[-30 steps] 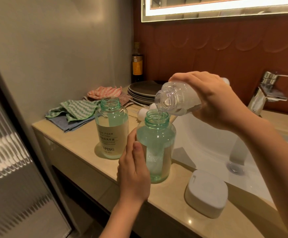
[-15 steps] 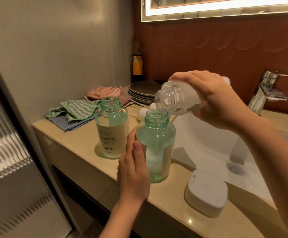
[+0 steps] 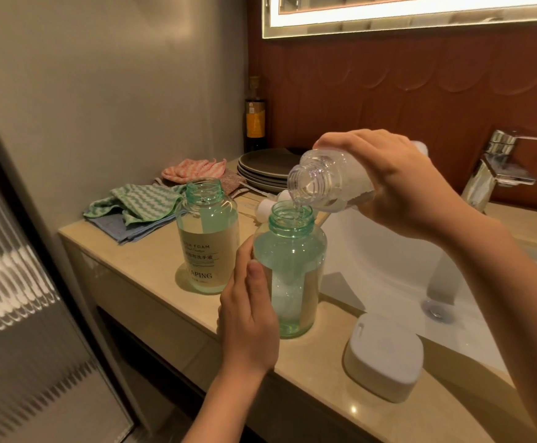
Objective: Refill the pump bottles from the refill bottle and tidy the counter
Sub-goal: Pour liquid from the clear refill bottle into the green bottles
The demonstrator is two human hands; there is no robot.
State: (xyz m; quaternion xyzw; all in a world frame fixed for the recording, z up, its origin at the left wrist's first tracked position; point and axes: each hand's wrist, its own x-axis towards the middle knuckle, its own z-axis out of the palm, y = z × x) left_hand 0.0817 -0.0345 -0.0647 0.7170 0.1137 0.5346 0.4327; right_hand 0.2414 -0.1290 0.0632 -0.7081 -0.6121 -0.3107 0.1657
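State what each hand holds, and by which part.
Right hand grips the refill bottle round its body; left hand holds the near pump bottle by its lower side.

Fingers of left hand (image 3: 248, 324) hidden behind near pump bottle (image 3: 292, 266), refill bottle (image 3: 327, 180) base — lost under right hand (image 3: 398, 183)

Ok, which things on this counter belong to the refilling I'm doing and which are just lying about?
In the job: refill bottle, tipped in the right hand; near pump bottle, held by the left hand; second pump bottle, open, beside it.
Lying about: cloths; stacked plates; dark bottle in the corner; white lidded box by the basin.
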